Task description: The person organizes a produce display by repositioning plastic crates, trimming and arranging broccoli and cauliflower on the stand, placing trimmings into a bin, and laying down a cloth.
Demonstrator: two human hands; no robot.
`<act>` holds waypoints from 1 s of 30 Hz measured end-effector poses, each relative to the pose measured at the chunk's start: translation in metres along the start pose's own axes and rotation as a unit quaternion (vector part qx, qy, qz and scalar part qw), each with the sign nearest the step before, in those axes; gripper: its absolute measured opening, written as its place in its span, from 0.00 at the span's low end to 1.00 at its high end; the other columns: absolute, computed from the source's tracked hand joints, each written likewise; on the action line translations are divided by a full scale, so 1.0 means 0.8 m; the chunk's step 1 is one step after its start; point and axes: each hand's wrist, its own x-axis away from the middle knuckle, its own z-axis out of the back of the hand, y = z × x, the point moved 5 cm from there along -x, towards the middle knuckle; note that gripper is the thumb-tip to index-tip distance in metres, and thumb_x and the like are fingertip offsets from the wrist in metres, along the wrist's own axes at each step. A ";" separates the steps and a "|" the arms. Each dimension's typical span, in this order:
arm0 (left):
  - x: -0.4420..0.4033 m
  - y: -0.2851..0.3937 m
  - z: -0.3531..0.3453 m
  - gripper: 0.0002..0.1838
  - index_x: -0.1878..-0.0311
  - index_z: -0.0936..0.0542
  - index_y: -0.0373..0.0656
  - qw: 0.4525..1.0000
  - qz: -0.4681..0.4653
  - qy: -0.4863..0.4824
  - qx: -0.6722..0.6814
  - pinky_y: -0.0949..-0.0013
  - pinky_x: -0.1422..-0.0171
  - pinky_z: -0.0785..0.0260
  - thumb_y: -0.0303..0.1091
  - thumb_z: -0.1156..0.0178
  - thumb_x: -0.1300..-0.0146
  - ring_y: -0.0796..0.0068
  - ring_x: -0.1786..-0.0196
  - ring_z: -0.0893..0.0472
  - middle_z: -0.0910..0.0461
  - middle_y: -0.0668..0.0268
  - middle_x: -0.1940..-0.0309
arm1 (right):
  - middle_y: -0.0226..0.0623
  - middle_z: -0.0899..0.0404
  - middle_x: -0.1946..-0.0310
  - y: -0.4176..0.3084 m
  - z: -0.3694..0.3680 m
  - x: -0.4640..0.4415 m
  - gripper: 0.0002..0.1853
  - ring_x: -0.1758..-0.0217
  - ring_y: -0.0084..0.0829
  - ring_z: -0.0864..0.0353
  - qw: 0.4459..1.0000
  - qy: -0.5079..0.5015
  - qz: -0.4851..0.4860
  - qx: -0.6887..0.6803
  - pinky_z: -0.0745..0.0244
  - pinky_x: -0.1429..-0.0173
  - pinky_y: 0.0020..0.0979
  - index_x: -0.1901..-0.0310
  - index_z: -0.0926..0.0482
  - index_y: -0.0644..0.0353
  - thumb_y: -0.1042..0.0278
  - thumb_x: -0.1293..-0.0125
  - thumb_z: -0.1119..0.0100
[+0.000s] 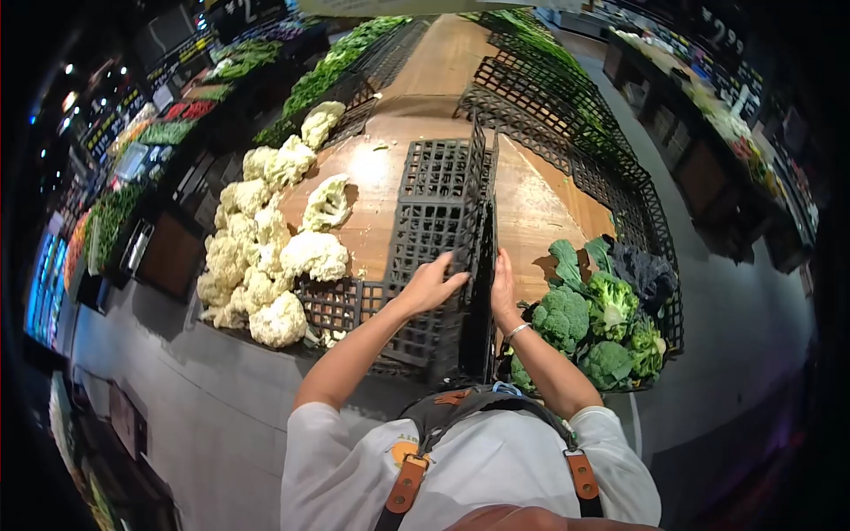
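A wooden table [540, 199] spreads away from me, and a black lattice divider [479, 248] stands upright between my hands, its long axis running near to far. Cauliflowers [252, 234] heap left, broccoli [562, 319] near right. My right hand [503, 288] lies nearer, flat along its right face; my left hand [429, 288], loosely spread, reaches from the left, contact unclear.

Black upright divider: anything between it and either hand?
Nothing visible. The left hand is close on the left of the divider, the right hand along its right; exact contact is unclear. Cauliflower and broccoli lie outside, not between.
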 end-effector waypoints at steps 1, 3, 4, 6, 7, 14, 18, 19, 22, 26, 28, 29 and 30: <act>-0.009 -0.018 -0.017 0.27 0.42 0.31 0.33 1.000 -0.021 -0.006 -0.021 0.59 0.43 0.31 0.46 0.46 0.35 0.48 0.48 0.23 0.23 0.45 0.51 | 0.51 0.36 0.36 0.004 -0.001 -0.004 0.32 0.32 0.42 0.38 0.999 -0.012 -0.003 -0.032 0.46 0.30 0.35 0.35 0.40 0.69 0.47 0.26 0.66; -0.018 -0.052 -0.051 0.33 0.38 0.34 0.31 0.996 -0.018 -0.052 -0.073 0.59 0.35 0.38 0.53 0.50 0.33 0.50 0.39 0.30 0.31 0.45 0.41 | 0.45 0.38 0.35 0.023 0.004 -0.008 0.32 0.32 0.35 0.39 0.993 -0.043 -0.014 -0.109 0.47 0.29 0.32 0.34 0.41 0.66 0.46 0.26 0.68; -0.012 -0.067 -0.071 0.37 0.35 0.37 0.31 0.990 0.005 -0.092 -0.104 0.59 0.30 0.43 0.56 0.52 0.34 0.50 0.33 0.36 0.37 0.43 0.36 | 0.45 0.38 0.35 0.036 0.015 -0.006 0.32 0.32 0.35 0.39 0.995 -0.039 -0.037 -0.078 0.48 0.29 0.32 0.34 0.42 0.66 0.46 0.26 0.69; 0.007 -0.077 -0.095 0.38 0.32 0.43 0.33 0.992 0.076 -0.087 0.042 0.59 0.29 0.46 0.55 0.51 0.34 0.50 0.32 0.37 0.38 0.43 0.35 | 0.44 0.39 0.35 0.051 0.031 0.011 0.32 0.32 0.35 0.40 0.995 -0.049 -0.070 -0.043 0.48 0.29 0.32 0.33 0.43 0.65 0.46 0.27 0.66; 0.017 -0.072 -0.102 0.39 0.31 0.44 0.33 0.994 0.054 -0.045 0.085 0.58 0.29 0.46 0.55 0.51 0.34 0.50 0.32 0.37 0.38 0.43 0.35 | 0.44 0.39 0.35 0.055 0.036 0.024 0.32 0.32 0.35 0.40 0.994 -0.061 -0.083 -0.043 0.48 0.29 0.32 0.32 0.44 0.65 0.46 0.27 0.65; 0.026 -0.057 -0.170 0.48 0.29 0.57 0.30 0.989 -0.057 0.068 0.118 0.57 0.25 0.57 0.50 0.43 0.38 0.48 0.26 0.51 0.54 0.41 0.29 | 0.39 0.31 0.45 0.060 0.030 0.059 0.30 0.43 0.31 0.32 0.989 -0.052 -0.102 -0.094 0.37 0.39 0.31 0.37 0.37 0.61 0.46 0.30 0.55; 0.010 -0.023 -0.175 0.57 0.30 0.62 0.27 0.995 0.029 0.001 0.098 0.53 0.25 0.57 0.59 0.42 0.43 0.41 0.27 0.55 0.59 0.37 0.29 | 0.29 0.31 0.65 0.086 0.019 0.038 0.15 0.61 0.23 0.32 0.812 -0.270 -0.240 -0.458 0.32 0.55 0.29 0.62 0.32 0.57 0.52 0.28 0.57; 0.007 -0.014 -0.174 0.59 0.30 0.63 0.28 0.995 0.048 0.003 0.082 0.50 0.26 0.54 0.61 0.41 0.44 0.38 0.28 0.54 0.59 0.36 0.30 | 0.29 0.31 0.65 0.079 0.020 0.038 0.15 0.61 0.23 0.32 0.822 -0.260 -0.251 -0.441 0.32 0.55 0.29 0.62 0.32 0.57 0.52 0.28 0.57; 0.003 0.006 -0.156 0.59 0.30 0.63 0.28 0.996 0.050 0.012 0.078 0.49 0.28 0.52 0.62 0.41 0.45 0.37 0.29 0.52 0.57 0.35 0.31 | 0.30 0.31 0.65 0.061 0.030 0.039 0.15 0.60 0.24 0.32 0.903 -0.166 -0.245 -0.313 0.32 0.55 0.29 0.61 0.32 0.57 0.52 0.28 0.57; 0.011 0.011 -0.141 0.58 0.30 0.61 0.27 0.994 0.043 0.053 0.089 0.49 0.29 0.48 0.59 0.39 0.46 0.37 0.31 0.48 0.54 0.36 0.32 | 0.30 0.31 0.64 0.038 0.034 0.034 0.15 0.60 0.24 0.32 0.935 -0.124 -0.230 -0.240 0.32 0.55 0.29 0.60 0.32 0.58 0.52 0.28 0.57; 0.014 0.013 -0.139 0.58 0.30 0.59 0.27 0.992 0.048 0.070 0.094 0.48 0.31 0.46 0.58 0.38 0.46 0.38 0.32 0.47 0.52 0.37 0.33 | 0.30 0.31 0.64 0.030 0.038 0.031 0.15 0.60 0.24 0.32 0.941 -0.113 -0.227 -0.225 0.32 0.54 0.29 0.60 0.32 0.58 0.52 0.28 0.57; 0.014 0.019 -0.134 0.57 0.30 0.59 0.28 0.991 0.052 0.070 0.103 0.47 0.31 0.46 0.58 0.38 0.46 0.38 0.32 0.46 0.52 0.37 0.33 | 0.30 0.30 0.64 0.024 0.042 0.031 0.15 0.60 0.24 0.32 0.944 -0.108 -0.224 -0.214 0.32 0.54 0.29 0.59 0.32 0.58 0.52 0.28 0.57; 0.012 0.021 -0.131 0.57 0.30 0.59 0.28 0.990 0.055 0.073 0.111 0.46 0.32 0.45 0.58 0.38 0.46 0.38 0.32 0.46 0.51 0.37 0.33 | 0.30 0.30 0.64 0.019 0.046 0.029 0.15 0.60 0.24 0.32 0.947 -0.104 -0.221 -0.210 0.32 0.54 0.29 0.59 0.32 0.58 0.52 0.28 0.57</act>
